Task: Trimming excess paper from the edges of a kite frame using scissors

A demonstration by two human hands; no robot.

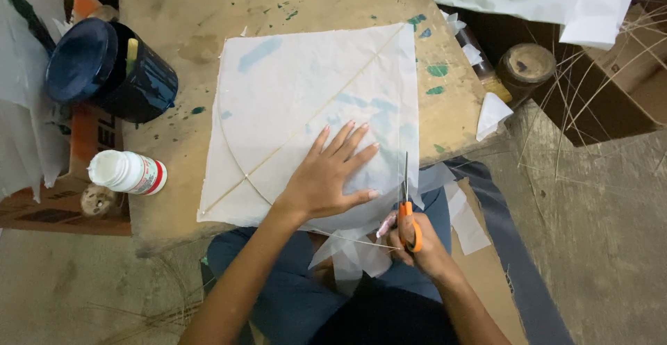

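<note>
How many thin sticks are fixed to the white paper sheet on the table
2. One straight stick runs diagonally across the white paper sheet from upper right to lower left. One bowed stick curves along its left side, crossing the straight one near the left hand.

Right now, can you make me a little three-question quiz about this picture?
1. True or false: the left hand lies flat on the white paper kite.
2. What does the right hand hold? A) brush B) orange-handled scissors C) bottle
3. Fill in: the white bottle lies on its ____ beside the dark blue tub.

Key: 1 true; 2 B; 3 side.
</note>
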